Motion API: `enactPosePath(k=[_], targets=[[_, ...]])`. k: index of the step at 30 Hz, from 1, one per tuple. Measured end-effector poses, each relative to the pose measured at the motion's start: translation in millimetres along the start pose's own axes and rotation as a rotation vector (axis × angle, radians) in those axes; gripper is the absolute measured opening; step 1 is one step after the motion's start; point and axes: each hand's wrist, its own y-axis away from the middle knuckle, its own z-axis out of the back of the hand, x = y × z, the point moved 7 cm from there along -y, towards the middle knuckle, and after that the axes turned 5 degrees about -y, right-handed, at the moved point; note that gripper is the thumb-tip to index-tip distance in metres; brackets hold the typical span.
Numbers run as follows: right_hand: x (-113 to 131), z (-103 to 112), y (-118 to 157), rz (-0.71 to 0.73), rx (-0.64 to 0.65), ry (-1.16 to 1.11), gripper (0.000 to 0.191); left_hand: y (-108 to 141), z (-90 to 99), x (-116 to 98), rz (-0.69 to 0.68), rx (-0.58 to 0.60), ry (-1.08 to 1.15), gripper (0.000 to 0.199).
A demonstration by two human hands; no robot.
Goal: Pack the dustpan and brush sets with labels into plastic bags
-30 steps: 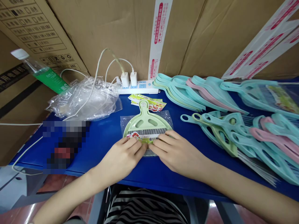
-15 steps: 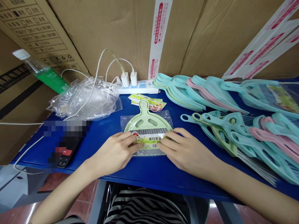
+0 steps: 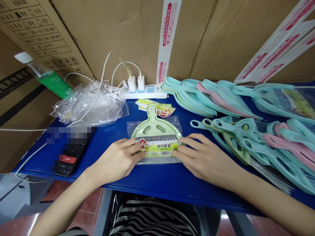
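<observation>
While both hands rest at the near part of a clear bag (image 3: 130, 127), the left hand (image 3: 120, 159) touches the left end of a printed label (image 3: 161, 146) and the right hand (image 3: 204, 160) touches its right end. The fingers of each are bent and drawn close together; whether they pinch the label or only press on it cannot be told. Between the hands and just beyond them lies a pale green dustpan (image 3: 164, 123) inside the bag, flat on the blue tabletop (image 3: 157, 180), its handle directed away from the person. A strip of grey bristles (image 3: 157, 138) shows along the far edge of the label. Beyond the handle lie loose printed labels (image 3: 157, 105), and behind these a white power strip (image 3: 147, 95) bearing two white chargers (image 3: 132, 84). To the left of the left hand is a dark phone (image 3: 70, 160), partly blurred out; farther off on that side are a heap of clear plastic (image 3: 91, 103) and a tilted bottle (image 3: 55, 83) with a green label. To the right of the right hand lie brushes (image 3: 256, 139) in turquoise, green and pink, with overlapping dustpans (image 3: 206, 95) beyond them. Cardboard (image 3: 123, 32) stands farthest from the hands.
</observation>
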Motion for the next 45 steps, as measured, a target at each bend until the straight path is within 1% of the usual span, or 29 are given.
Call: enactPosePath(k=[6, 11, 17, 22, 26, 29, 33, 35, 38, 41, 45], targets=[[-2, 3, 4, 0.002, 0.002, 0.020, 0.032, 10, 4.1, 11, 0.053, 0.013, -0.031, 0.027], [-3, 5, 5, 0.010, 0.002, 0.043, 0.033, 17, 6.4, 13, 0.062, -0.016, -0.060, 0.028], [-3, 3, 5, 0.002, 0.026, 0.040, 0.030, 19, 4.9, 13, 0.072, -0.004, -0.083, 0.026], [4, -2, 5, 0.003, 0.031, 0.024, 0.028, 18, 2.9, 6, 0.085, -0.027, -0.115, 0.023], [9, -8, 2, 0.008, 0.048, 0.041, 0.028, 13, 2.2, -5, 0.112, -0.103, -0.265, 0.022], [10, -10, -2, 0.013, 0.055, 0.063, 0.027, 8, 0.8, -12, 0.122, -0.128, -0.339, 0.022], [12, -9, -7, 0.014, 0.057, 0.064, 0.024, 2, -1.1, -17, 0.079, -0.092, -0.287, 0.019], [14, -9, -10, 0.026, 0.056, 0.059, 0.023, -1, -3.3, -19, 0.048, -0.050, -0.242, 0.023], [17, -10, -15, 0.056, 0.054, 0.049, 0.026, -5, -6.8, -20, 0.039, -0.005, -0.209, 0.024], [18, -12, -18, 0.067, 0.042, 0.019, 0.028, -8, -8.6, -19, 0.037, -0.005, -0.192, 0.024], [13, -13, -18, 0.036, 0.041, -0.028, 0.029, -9, -9.8, -18, 0.027, -0.007, -0.156, 0.025]])
